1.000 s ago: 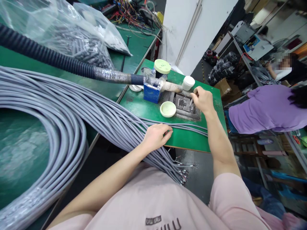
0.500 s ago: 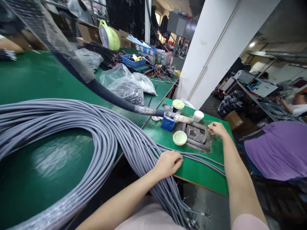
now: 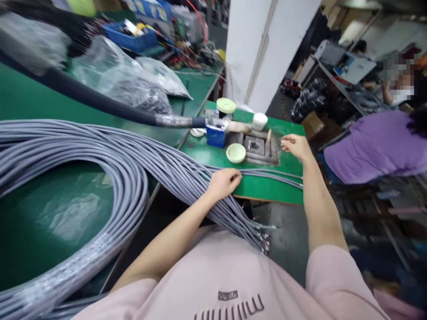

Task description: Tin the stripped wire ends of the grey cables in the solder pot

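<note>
My left hand [image 3: 224, 181], fingers curled, rests on the bundle of grey cables [image 3: 180, 171], where several strands run out to the right over the green board. Its fingers are closed; whether they grip a cable is hidden. My right hand [image 3: 295, 147] is raised over the right side of the board in a pinch, and anything between its fingertips is too small to make out. Just left of it a pale stick [image 3: 268, 138] stands tilted in the square solder pot [image 3: 256, 146]. A pale green bowl [image 3: 236, 153] sits beside the pot.
A fume hose [image 3: 126, 111] ends at a blue box [image 3: 215, 135] behind the bowl. Two lidded jars, the green-topped jar [image 3: 226, 106] and the white jar [image 3: 259, 121], stand at the board's back. A white pillar [image 3: 256, 49] rises behind. A person in purple [image 3: 373, 146] sits at right.
The view has tilted down and shifted, so the scene lies higher and further left. My right hand, close to the stick earlier, is now apart from it. My left hand stays on the cables.
</note>
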